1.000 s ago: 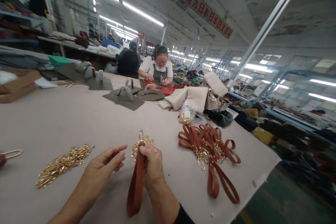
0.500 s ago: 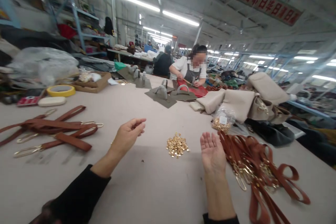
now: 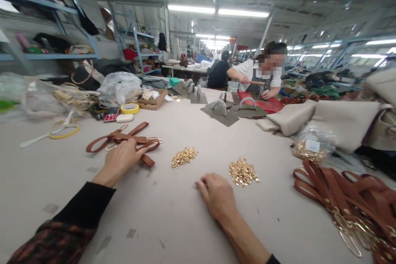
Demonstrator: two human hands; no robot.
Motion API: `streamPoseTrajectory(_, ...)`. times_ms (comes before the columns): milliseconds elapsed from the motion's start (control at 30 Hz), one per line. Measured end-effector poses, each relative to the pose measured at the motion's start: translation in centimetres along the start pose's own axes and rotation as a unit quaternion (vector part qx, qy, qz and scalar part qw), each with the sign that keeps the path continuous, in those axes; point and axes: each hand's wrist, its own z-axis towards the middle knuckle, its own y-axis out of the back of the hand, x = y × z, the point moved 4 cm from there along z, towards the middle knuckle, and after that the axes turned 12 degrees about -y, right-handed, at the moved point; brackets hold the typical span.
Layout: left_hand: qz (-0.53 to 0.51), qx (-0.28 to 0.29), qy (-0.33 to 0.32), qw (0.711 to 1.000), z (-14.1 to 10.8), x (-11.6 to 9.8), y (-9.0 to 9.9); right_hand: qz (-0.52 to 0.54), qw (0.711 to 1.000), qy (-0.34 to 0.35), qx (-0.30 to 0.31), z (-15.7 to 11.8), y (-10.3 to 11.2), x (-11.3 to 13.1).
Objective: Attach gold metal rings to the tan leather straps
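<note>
Head camera view: the brown straps (image 3: 141, 128) lie in a loose, crossed bundle on the bench (image 3: 173, 214), just left of the central gold pile (image 3: 183, 158), which serves here as landmark. They look light and leathery, soft enough to bend yet springy enough to keep their loops. Their smooth metal links (image 3: 159, 141) could slip or snag on a neighbouring strap, so the flat band close behind a link seems the surest hold; nothing in the bundle looks fragile.

The left hand (image 3: 120, 157), left of the pile, is over the bundle, fingers slightly bent; whether they have closed on a strap cannot be told. The right hand (image 3: 219, 196), on the pile's near right side, is low over the bench with fingers loosely curled, no object visible in them.

Right of the pile is a second gold pile (image 3: 243, 172); farther right are a clear bag (image 3: 312, 146) and a larger strap heap (image 3: 340, 185). Beyond the pile are grey panels (image 3: 229, 120) and a co-worker (image 3: 246, 70).

The left palm hides part of the bundle, the right fingers' undersides are out of sight, the larger heap is cut off at the right edge, and single gold pieces are too small to make out.
</note>
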Motion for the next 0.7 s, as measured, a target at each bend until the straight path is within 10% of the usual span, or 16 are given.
streamPoseTrajectory(300,0.074,-0.005,0.027,0.997,-2.5,3.1,2.0,-0.069,0.997,-0.040,0.020,-0.2,0.6,-1.6)
streamPoseTrajectory(700,-0.277,-0.040,0.062,0.958,-5.1,-0.2,5.0,0.039,0.994,-0.054,0.088,-0.4,1.8,-3.7)
